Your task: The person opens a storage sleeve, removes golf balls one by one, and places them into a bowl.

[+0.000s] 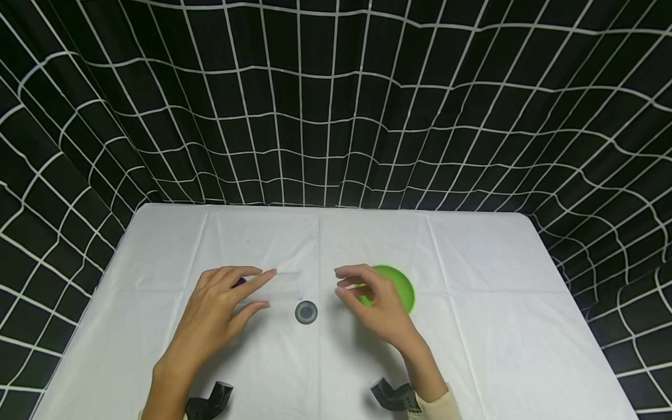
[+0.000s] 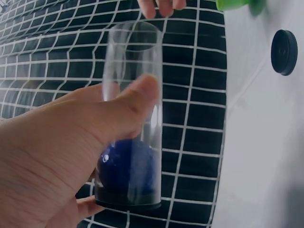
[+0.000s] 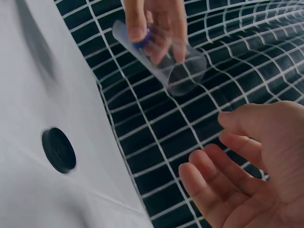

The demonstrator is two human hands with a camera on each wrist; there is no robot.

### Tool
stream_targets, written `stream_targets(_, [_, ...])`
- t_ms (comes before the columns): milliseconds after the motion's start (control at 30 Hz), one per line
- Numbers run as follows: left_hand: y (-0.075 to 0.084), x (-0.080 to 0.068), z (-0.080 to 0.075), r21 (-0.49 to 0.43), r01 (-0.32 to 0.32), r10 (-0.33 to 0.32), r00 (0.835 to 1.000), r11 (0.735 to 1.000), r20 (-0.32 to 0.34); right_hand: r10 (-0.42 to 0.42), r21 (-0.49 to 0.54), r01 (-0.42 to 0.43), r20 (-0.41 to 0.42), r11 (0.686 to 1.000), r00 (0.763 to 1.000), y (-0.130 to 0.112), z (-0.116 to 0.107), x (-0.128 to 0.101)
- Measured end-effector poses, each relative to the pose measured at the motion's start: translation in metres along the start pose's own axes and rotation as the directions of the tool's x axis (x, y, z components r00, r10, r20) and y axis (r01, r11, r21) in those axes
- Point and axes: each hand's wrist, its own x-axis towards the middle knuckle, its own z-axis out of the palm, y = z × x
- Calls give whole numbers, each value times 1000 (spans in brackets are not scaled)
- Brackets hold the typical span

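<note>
My left hand (image 1: 212, 303) grips a clear plastic tube (image 1: 287, 286), thumb on one side and fingers on the other. The tube is held on its side, its uncovered end pointing right. A dark blue ball (image 2: 124, 166) sits inside at the tube's black-capped end, partly hidden by the hand in the head view. My right hand (image 1: 385, 306) is held apart from the tube's mouth, its fingers loosely bent and nothing in them. On the table between the hands lies a round black lid (image 1: 306, 312).
A bright green bowl (image 1: 403, 287) stands on the white-covered table (image 1: 499, 338), partly behind my right hand. Black cloth with a white grid (image 1: 315, 105) rises beyond the table's back edge and along both sides.
</note>
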Motion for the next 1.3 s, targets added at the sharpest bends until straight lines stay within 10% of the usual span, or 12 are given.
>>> stream_targets(867, [-1,0,0,65,-41,42,999,997,-27,184,279,-203,94,938,978,2,48,3])
stream_targets(1300, [-2,2,3,32,-38,38,999,999,-13,204,263,-224,102,938,974,6,51,3])
